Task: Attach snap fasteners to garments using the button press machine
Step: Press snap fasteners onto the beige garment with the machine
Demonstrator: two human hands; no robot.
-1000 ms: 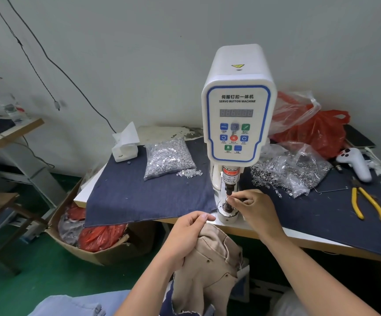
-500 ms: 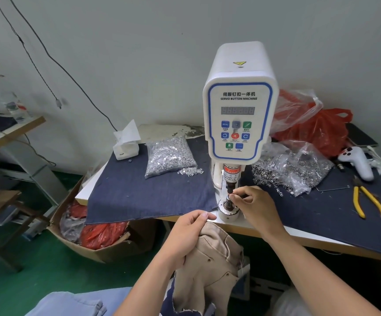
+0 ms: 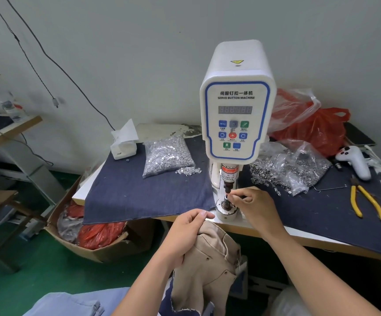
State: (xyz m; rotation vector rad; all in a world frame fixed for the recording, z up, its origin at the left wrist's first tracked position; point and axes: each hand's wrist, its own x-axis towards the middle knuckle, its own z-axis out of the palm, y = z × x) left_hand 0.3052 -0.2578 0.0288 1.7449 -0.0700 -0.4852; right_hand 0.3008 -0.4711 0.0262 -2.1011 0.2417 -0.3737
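Pinching something too small to make out, the right hand point(image 3: 256, 207) has its thumb and forefinger closed at the lower die point(image 3: 226, 201) of the button press machine point(image 3: 237, 115), just under the dark punch point(image 3: 227, 187) that hangs from the machine's white head. The other fingers of that hand curl loosely behind the pinch. Whether a snap part is actually between the fingertips cannot be told.

The left hand point(image 3: 188, 233) grips the beige garment point(image 3: 210, 267) by its upper edge, fingers curled round the cloth, thumb pointing toward the round metal base of the die. The garment hangs down in front of the near edge of the table point(image 3: 303, 239), below the machine, and is not on the die. Small metal rivets show on its fabric.

The machine stands upright on the table, its control panel with blue, red and green buttons facing the person. A dark blue denim cloth point(image 3: 143, 197) covers the tabletop on the left. On it lies a clear bag of silver fasteners point(image 3: 167, 155), a few spilled just beside it, and a white tissue box point(image 3: 123, 147) at the far left corner. Right of the machine, an open bag of ring-shaped snap parts point(image 3: 292, 171) spills onto the cloth. Farther right lie yellow-handled pliers point(image 3: 367, 202) and a white controller point(image 3: 355, 161), with a red plastic bag point(image 3: 321, 131) against the wall. A cardboard box point(image 3: 98, 245) with red bags sits on the green floor at left.
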